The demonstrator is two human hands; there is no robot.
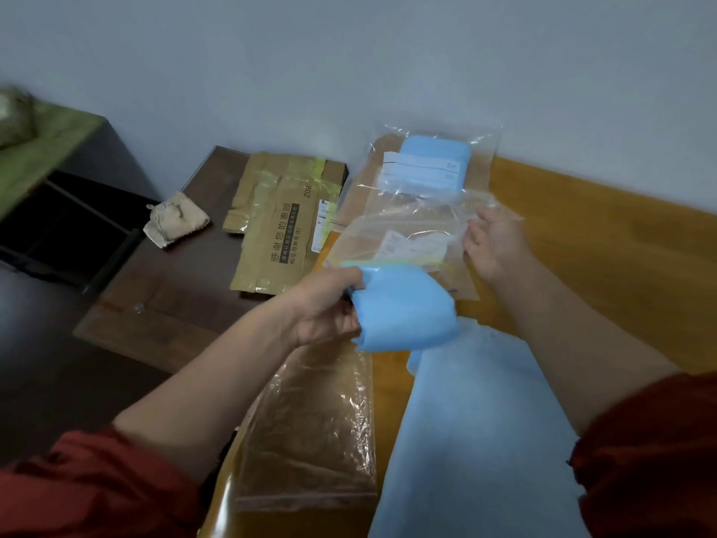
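Note:
My left hand [329, 308] grips a folded light-blue cloth bundle [407, 306] at its left end, held above the orange table [605, 242]. Right behind the bundle hangs a clear plastic bag [407, 231] with a white label; my right hand [494, 242] pinches the bag's right edge with curled fingers. Farther back lies a second clear bag [434, 165] holding another folded blue cloth. A large sheet of the same blue cloth [477, 440] is spread on the table in front of me.
An empty crinkled clear bag [310, 429] lies at the table's left edge. A flattened brown cardboard box [279, 223] and a beige rag [176, 219] rest on a dark low table [163, 304]. A dark cabinet with a green top [42, 149] stands at left.

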